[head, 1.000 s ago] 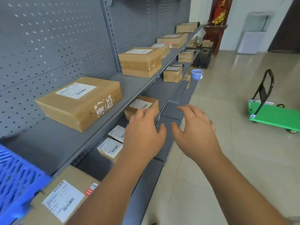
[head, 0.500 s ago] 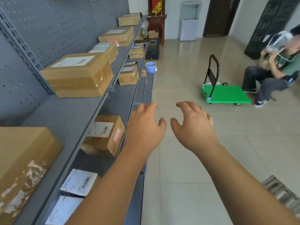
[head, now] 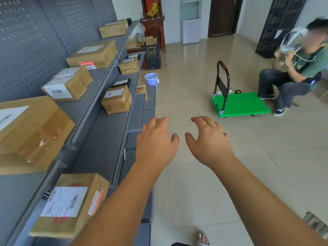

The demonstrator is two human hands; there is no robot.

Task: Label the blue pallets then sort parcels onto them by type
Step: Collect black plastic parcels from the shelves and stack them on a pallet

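Brown cardboard parcels with white labels lie on grey metal shelves [head: 99, 139] along the left. The nearest parcel [head: 71, 205] sits on the lower shelf at bottom left; a large one [head: 32, 134] lies on the upper shelf above it. Farther along are a small parcel [head: 117, 99] on the lower shelf and a white-topped one [head: 69, 84] above. My left hand [head: 156, 142] and my right hand [head: 209, 141] are stretched out side by side over the floor beside the shelf edge, fingers loosely spread, holding nothing. No blue pallet is in view.
A green platform trolley [head: 239, 103] with a black handle stands on the tiled floor to the right. A seated person [head: 292, 71] is beyond it. A light blue cup [head: 151, 79] sits at the shelf end, black crates [head: 152, 56] behind it.
The view has swung right and along the shelves; the blue pallet at bottom left has left the frame. Both hands stay empty and outstretched in front of me.
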